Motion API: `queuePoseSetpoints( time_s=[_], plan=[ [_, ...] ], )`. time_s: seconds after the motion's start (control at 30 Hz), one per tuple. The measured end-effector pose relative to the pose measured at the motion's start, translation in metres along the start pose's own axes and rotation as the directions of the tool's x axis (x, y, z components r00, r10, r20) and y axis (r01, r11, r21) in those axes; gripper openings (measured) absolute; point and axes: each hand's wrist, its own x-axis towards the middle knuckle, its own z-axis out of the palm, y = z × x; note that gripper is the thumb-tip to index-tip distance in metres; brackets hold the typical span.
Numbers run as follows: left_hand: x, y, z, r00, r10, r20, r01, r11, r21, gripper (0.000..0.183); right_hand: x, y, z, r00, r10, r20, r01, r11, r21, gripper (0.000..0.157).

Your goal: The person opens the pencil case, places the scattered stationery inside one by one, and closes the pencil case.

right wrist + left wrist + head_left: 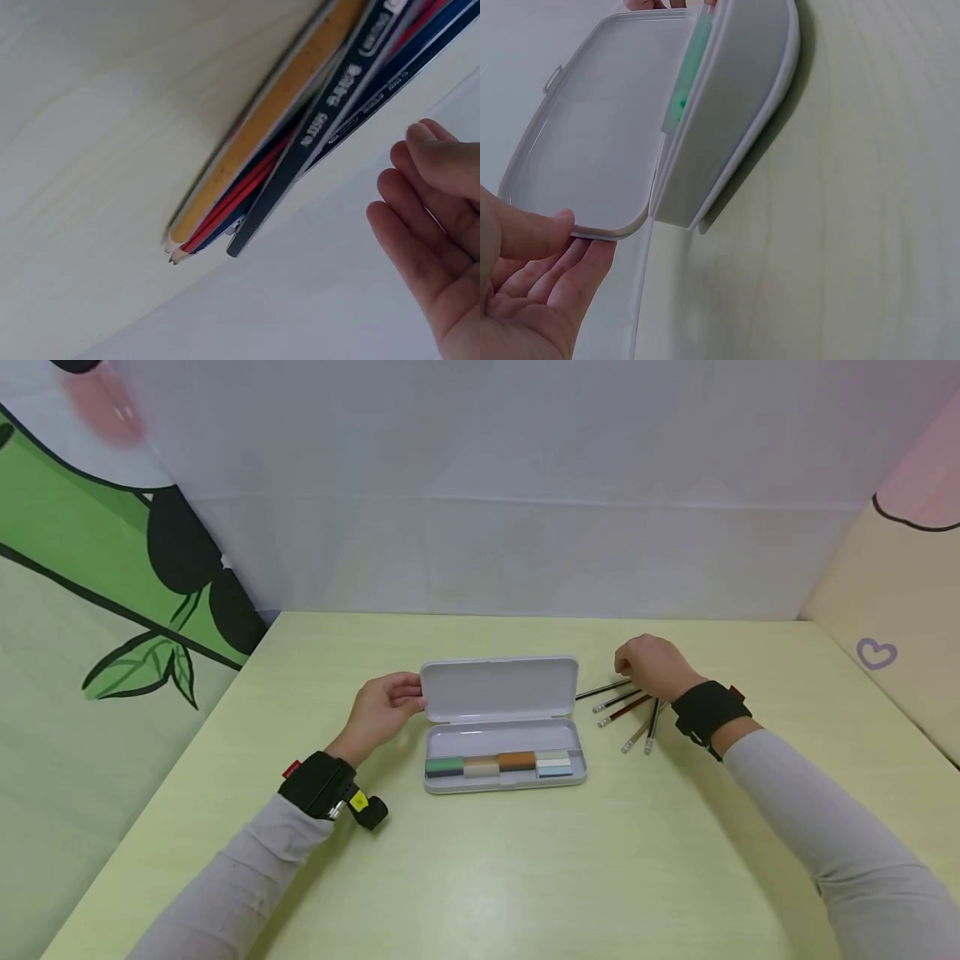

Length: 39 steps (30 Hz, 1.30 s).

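A pale pencil case (504,787) stands with its lid (498,690) raised. My left hand (381,708) pinches the lid's left edge, thumb on the inner face and fingers behind, as the left wrist view shows. Inside the case lies a row of small blocks: green (445,766), beige (482,766), orange (517,761) and white-blue (553,765). To the right, my right hand (656,667) hovers over fanned-out pencils. In the right wrist view its fingers bend loosely beside a yellow pencil (251,139), red pencil (244,190) and dark green pencil (307,139), gripping none.
The pale wooden table (495,877) ends at a white cloth backdrop (487,552). Printed panels rise on the left (45,693) and right (885,585). Black wrist straps (318,785) sit on both forearms.
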Motion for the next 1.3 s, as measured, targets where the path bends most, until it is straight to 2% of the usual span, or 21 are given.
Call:
queuePoseSetpoints(
  time_s=[0.2, 0.37, 0.53, 0.63, 0.8, 0.97, 1.17, 1.3],
  plan=[
    [-0.001, 0.001, 0.0, 1.0, -0.003, -0.004, 0.003, 1.0, -0.006, 0.032, 0.003, -0.003, 0.003, 0.997, -0.006, 0.073, 0.002, 0.999, 0.047, 0.016],
    [-0.001, -0.001, 0.001, 1.0, 0.001, -0.002, -0.001, 1.0, -0.009, 0.032, 0.005, 0.0, 0.009, 0.998, -0.028, 0.051, 0.025, 0.998, 0.059, 0.015],
    [-0.001, -0.002, 0.001, 1.0, 0.026, -0.01, -0.026, 1.0, -0.007, 0.031, 0.008, 0.0, 0.003, 0.998, -0.051, -0.02, 0.053, 0.994, 0.094, 0.016],
    [-0.001, -0.003, 0.001, 0.999, 0.045, -0.01, -0.045, 0.999, -0.003, 0.031, 0.008, -0.003, -0.004, 0.995, -0.049, -0.081, 0.059, 0.991, 0.124, 0.016],
    [-0.001, -0.006, 0.001, 0.999, 0.049, -0.006, -0.049, 0.999, -0.014, 0.031, 0.008, -0.01, -0.014, 0.984, -0.026, -0.175, 0.047, 0.992, 0.117, 0.015],
    [-0.001, -0.006, 0.0, 0.999, 0.053, -0.004, -0.053, 0.998, -0.018, 0.032, 0.009, -0.019, -0.021, 0.965, -0.029, -0.261, 0.056, 0.994, 0.099, 0.015],
    [-0.003, -0.007, 0.0, 1.0, 0.029, -0.002, -0.029, 1.0, -0.01, 0.033, 0.011, -0.032, -0.026, 0.932, -0.098, -0.349, 0.128, 0.99, 0.063, 0.016],
    [-0.001, -0.007, 0.0, 0.999, 0.044, -0.007, -0.044, 0.999, -0.015, 0.033, 0.013, -0.048, -0.029, 0.903, -0.147, -0.402, 0.183, 0.982, 0.052, 0.015]
  ],
)
